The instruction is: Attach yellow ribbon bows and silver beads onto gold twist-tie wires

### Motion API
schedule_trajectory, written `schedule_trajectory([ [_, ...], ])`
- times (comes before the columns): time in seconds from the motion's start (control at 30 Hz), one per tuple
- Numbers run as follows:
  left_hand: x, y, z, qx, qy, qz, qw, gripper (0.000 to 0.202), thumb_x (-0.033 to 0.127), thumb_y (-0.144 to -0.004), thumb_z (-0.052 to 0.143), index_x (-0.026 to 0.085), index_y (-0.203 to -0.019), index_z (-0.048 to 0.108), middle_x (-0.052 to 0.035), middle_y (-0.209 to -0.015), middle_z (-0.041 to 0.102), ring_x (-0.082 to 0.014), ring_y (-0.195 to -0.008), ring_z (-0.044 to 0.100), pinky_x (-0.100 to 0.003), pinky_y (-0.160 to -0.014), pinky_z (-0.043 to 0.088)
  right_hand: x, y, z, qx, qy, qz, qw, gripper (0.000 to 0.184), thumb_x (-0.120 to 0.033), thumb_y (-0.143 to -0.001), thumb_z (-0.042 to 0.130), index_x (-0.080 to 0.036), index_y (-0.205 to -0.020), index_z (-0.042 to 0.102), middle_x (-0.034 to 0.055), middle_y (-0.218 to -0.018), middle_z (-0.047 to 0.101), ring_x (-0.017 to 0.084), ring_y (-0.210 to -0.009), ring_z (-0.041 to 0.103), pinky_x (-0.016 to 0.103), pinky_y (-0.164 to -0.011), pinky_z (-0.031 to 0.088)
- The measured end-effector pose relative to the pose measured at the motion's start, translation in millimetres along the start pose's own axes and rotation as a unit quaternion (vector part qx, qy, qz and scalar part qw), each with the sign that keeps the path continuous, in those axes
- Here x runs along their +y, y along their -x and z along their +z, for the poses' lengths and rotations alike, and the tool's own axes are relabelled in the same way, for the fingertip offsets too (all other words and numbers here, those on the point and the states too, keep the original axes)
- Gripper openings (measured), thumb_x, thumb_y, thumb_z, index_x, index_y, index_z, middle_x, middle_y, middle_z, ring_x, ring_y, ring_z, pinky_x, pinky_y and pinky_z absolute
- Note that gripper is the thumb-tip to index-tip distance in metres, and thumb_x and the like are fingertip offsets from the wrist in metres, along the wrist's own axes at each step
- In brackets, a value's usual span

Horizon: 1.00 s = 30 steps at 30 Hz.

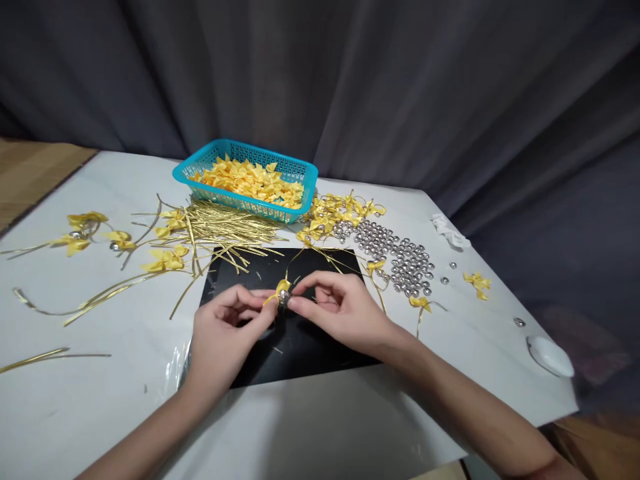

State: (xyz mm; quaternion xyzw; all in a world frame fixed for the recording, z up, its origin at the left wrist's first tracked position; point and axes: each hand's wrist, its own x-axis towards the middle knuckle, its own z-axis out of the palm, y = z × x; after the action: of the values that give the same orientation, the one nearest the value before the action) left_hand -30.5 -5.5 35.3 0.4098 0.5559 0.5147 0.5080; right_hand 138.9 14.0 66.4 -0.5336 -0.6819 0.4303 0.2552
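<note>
Over a black mat (pixel 310 347), my left hand (pixel 225 327) pinches a yellow ribbon bow (pixel 283 287) between thumb and fingertips. A shiny silver bead (pixel 284 297) sits against the front of the bow. The thumb and forefinger of my right hand (pixel 345 310) close on the bead from the right, and its other fingers curl in. A thin gold tie runs up from the bow toward the back of the mat. Exactly how bead, bow and tie are joined is covered by my fingertips.
Behind the mat, a blue basket (pixel 245 197) holds yellow bows beside a heap of gold ties (pixel 225 227). Silver beads (pixel 395 253) lie in a pile at right. Finished-looking bows (pixel 167 259) lie at left. A white mouse-shaped object (pixel 550 355) rests near the right edge.
</note>
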Motion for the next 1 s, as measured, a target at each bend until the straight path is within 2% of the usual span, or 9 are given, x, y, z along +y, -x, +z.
schedule_trajectory([
  [0.07, -2, 2, 1.0, -0.027, 0.03, -0.019, 0.999, 0.021, 0.021, -0.061, 0.074, 0.017, -0.053, 0.055, 0.0006, -0.071, 0.073, -0.0092, -0.063, 0.063, -0.016, -0.061, 0.048, 1, -1, 9, 0.004, -0.069, 0.038, 0.997, 0.033, -0.045, -0.073, 0.065, -0.012, -0.079, 0.062, -0.0084, -0.048, 0.027, 0.003, -0.045, 0.021, 0.018, -0.042, 0.015],
  [0.23, -3, 1, 1.5, -0.09, 0.135, -0.085, 0.983, 0.023, 0.019, -0.065, 0.073, 0.017, -0.051, 0.056, 0.002, -0.073, 0.071, -0.01, -0.081, 0.064, -0.015, -0.074, 0.046, 0, -3, 10, -0.083, -0.217, 0.121, 0.965, 0.038, -0.049, -0.07, 0.066, -0.013, -0.073, 0.058, -0.0088, -0.046, 0.032, 0.003, -0.042, 0.022, 0.018, -0.038, 0.014],
  [0.33, -1, -2, 0.8, -0.127, 0.184, -0.129, 0.966, 0.023, 0.018, -0.068, 0.071, 0.017, -0.052, 0.054, 0.0027, -0.072, 0.069, -0.0092, -0.082, 0.063, -0.015, -0.075, 0.046, -3, -3, 6, -0.101, -0.255, 0.141, 0.951, 0.038, -0.051, -0.069, 0.065, -0.014, -0.073, 0.056, -0.0103, -0.042, 0.029, 0.003, -0.04, 0.021, 0.018, -0.037, 0.014],
  [0.43, -2, -3, -0.8, -0.164, 0.198, -0.15, 0.955, 0.023, 0.019, -0.071, 0.069, 0.017, -0.054, 0.053, 0.0031, -0.076, 0.068, -0.0075, -0.075, 0.061, -0.014, -0.072, 0.046, -5, -3, 5, -0.102, -0.248, 0.144, 0.953, 0.035, -0.046, -0.067, 0.069, -0.013, -0.071, 0.057, -0.0098, -0.044, 0.032, 0.003, -0.041, 0.022, 0.019, -0.039, 0.013],
  [0.53, -3, -5, -3.2, -0.163, 0.164, -0.115, 0.966, 0.012, 0.022, -0.071, 0.07, 0.019, -0.069, 0.058, 0.0037, -0.075, 0.067, -0.0066, -0.068, 0.058, -0.013, -0.065, 0.045, -4, -2, 6, -0.108, -0.219, 0.14, 0.96, 0.035, -0.044, -0.065, 0.072, -0.011, -0.07, 0.058, -0.008, -0.048, 0.036, 0.002, -0.045, 0.024, 0.02, -0.042, 0.012],
  [0.67, -2, -11, -6.9, -0.186, 0.071, -0.018, 0.98, 0.028, 0.019, -0.069, 0.072, 0.023, -0.093, 0.058, 0.0031, -0.073, 0.065, -0.0092, -0.066, 0.058, -0.015, -0.058, 0.046, -1, -3, 6, -0.121, -0.189, 0.129, 0.966, 0.036, -0.046, -0.068, 0.068, -0.011, -0.071, 0.059, -0.0062, -0.053, 0.038, 0.003, -0.048, 0.026, 0.021, -0.044, 0.014],
  [0.77, 0, -15, -9.0, -0.217, 0.009, 0.026, 0.976, 0.024, 0.019, -0.07, 0.071, 0.022, -0.092, 0.061, 0.0002, -0.08, 0.064, -0.0116, -0.072, 0.059, -0.016, -0.06, 0.049, 0, -4, 4, -0.12, -0.174, 0.139, 0.967, 0.037, -0.047, -0.067, 0.069, -0.011, -0.071, 0.059, -0.0065, -0.052, 0.037, 0.003, -0.047, 0.026, 0.02, -0.044, 0.014],
  [0.9, 1, -16, -9.4, -0.244, -0.014, 0.025, 0.969, 0.019, 0.022, -0.073, 0.068, 0.022, -0.092, 0.065, -0.0034, -0.092, 0.065, -0.0127, -0.075, 0.061, -0.018, -0.063, 0.05, -2, -5, 3, -0.108, -0.166, 0.139, 0.97, 0.039, -0.048, -0.065, 0.07, -0.011, -0.07, 0.058, -0.0081, -0.049, 0.032, 0.003, -0.047, 0.024, 0.02, -0.044, 0.014],
  [1.0, 1, -15, -8.6, -0.255, -0.05, 0.044, 0.965, 0.018, 0.022, -0.073, 0.066, 0.022, -0.091, 0.069, -0.0057, -0.094, 0.069, -0.018, -0.086, 0.063, -0.024, -0.071, 0.052, -2, -4, 4, -0.1, -0.141, 0.134, 0.976, 0.035, -0.044, -0.069, 0.067, -0.011, -0.069, 0.057, -0.0082, -0.049, 0.031, 0.003, -0.046, 0.023, 0.02, -0.044, 0.014],
])
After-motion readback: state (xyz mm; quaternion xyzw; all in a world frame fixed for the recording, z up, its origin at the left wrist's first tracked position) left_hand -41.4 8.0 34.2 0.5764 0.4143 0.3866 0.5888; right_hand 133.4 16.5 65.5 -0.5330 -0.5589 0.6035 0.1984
